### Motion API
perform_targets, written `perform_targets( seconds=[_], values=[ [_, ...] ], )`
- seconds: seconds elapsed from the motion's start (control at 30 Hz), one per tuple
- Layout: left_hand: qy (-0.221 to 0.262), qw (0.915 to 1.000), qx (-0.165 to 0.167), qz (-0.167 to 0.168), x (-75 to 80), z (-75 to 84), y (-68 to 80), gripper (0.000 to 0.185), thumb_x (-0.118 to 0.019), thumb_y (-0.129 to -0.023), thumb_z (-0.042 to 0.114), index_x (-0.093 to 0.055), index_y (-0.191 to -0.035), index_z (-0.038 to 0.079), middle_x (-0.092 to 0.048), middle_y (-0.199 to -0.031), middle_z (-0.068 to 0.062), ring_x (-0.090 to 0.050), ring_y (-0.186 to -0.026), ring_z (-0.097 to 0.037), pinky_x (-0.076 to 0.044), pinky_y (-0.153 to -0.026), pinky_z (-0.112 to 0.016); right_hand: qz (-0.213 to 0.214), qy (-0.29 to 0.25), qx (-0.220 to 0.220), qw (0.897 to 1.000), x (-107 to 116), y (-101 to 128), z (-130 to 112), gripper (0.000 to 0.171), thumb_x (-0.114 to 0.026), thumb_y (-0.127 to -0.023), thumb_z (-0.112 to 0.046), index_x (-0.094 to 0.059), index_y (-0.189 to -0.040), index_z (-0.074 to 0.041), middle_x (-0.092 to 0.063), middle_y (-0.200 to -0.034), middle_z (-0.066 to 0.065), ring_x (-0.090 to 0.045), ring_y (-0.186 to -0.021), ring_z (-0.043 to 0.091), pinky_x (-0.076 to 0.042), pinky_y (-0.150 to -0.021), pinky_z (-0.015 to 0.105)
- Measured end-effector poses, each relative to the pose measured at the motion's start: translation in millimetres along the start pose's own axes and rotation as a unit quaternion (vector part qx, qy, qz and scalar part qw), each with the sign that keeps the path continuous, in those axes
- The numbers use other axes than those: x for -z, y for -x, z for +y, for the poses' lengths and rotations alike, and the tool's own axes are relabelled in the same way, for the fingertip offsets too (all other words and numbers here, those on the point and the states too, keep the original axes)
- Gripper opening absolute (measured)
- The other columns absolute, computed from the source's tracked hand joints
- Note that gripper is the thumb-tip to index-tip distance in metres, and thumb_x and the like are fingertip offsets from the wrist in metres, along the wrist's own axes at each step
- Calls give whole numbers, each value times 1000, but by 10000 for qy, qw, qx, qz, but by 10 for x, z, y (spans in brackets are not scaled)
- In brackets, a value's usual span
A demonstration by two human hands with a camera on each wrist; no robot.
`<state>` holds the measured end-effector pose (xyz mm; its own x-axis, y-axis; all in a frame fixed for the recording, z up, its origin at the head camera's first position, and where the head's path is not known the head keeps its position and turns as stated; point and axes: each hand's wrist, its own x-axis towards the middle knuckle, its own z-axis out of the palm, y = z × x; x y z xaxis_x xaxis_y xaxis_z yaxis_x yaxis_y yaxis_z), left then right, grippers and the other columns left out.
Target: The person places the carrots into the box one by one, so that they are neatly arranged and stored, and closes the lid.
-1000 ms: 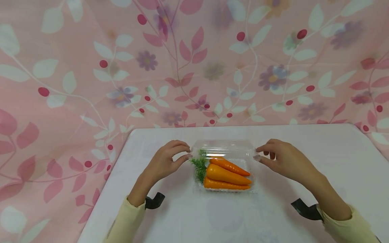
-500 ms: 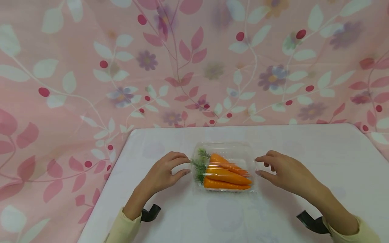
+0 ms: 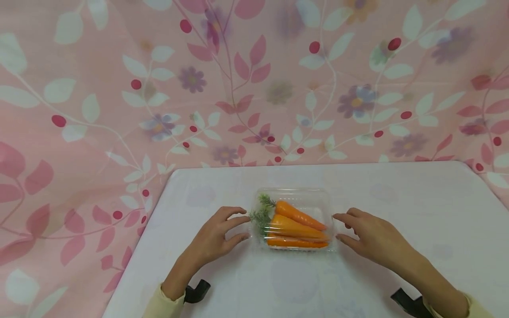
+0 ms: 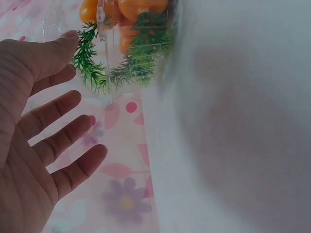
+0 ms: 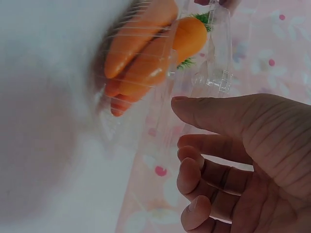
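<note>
A clear plastic clamshell box [image 3: 302,249] lies on the white table with several toy-like orange carrots [image 3: 301,215] inside. Their green leaves [image 3: 260,217] point left. Over the carrots slants the hinged lid [image 3: 296,229], its front edge low and close to the tray. My left hand [image 3: 216,234] pinches the lid's left side between thumb and index finger; its other fingers spread loosely in the left wrist view. On the opposite side, my right hand [image 3: 375,234] pinches the lid's right edge by thumb and fingertips. Transparent plastic makes the exact contact hard to see.
The white table [image 3: 294,287] extends on all sides of the box. A pink floral cloth [image 3: 254,88] hangs behind it and down its left side. Black straps [image 3: 197,291] stick out at both wrists.
Both hands have come down toward the near side, swinging the lid from raised at the back to low over the carrots. The tray and carrots have stayed in place.
</note>
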<state>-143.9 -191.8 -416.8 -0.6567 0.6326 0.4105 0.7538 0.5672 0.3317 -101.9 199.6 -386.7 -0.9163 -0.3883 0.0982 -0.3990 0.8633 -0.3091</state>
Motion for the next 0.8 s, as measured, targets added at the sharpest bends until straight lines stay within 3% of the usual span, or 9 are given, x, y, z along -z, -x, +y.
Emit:
perform_targets(
  seconds=[0.23,0.53,0.67,0.8],
  values=[
    [74,9998,153,-101,-50,43,68,44,-82,-82,28,-70,-122,13,-60,-127,-5,-52,-120,-19,-51,-92,-42,14,35,-91,10000,-38,58,-7,47,-83,-79,-28,-69,-122,-13,-57,-85,-8,-47,-63,3,-47,-54,22],
    [454,9930,949,-530,-38,117,113,48,-76,-87,40,-66,-128,17,-54,-135,1,-46,-126,-13,-49,-97,-41,60,-33,-23,10000,-68,121,-13,42,-82,-81,-27,-71,-120,-15,-58,-86,-8,-48,-65,2,-45,-53,20],
    [702,9904,1135,-365,-71,123,123,42,-75,-89,34,-68,-126,16,-56,-131,3,-48,-124,-11,-49,-97,-41,286,-108,96,9995,-85,151,0,38,-82,-81,-22,-74,-117,-16,-55,-84,-12,-45,-64,0,-42,-51,19],
    [1150,9840,1365,-3,-133,141,124,34,-75,-90,28,-70,-121,15,-60,-125,4,-56,-114,-12,-55,-81,-40,504,-257,141,9983,-101,167,12,33,-80,-83,-18,-75,-116,-17,-50,-82,-17,-42,-63,-3,-38,-49,19]
  ],
)
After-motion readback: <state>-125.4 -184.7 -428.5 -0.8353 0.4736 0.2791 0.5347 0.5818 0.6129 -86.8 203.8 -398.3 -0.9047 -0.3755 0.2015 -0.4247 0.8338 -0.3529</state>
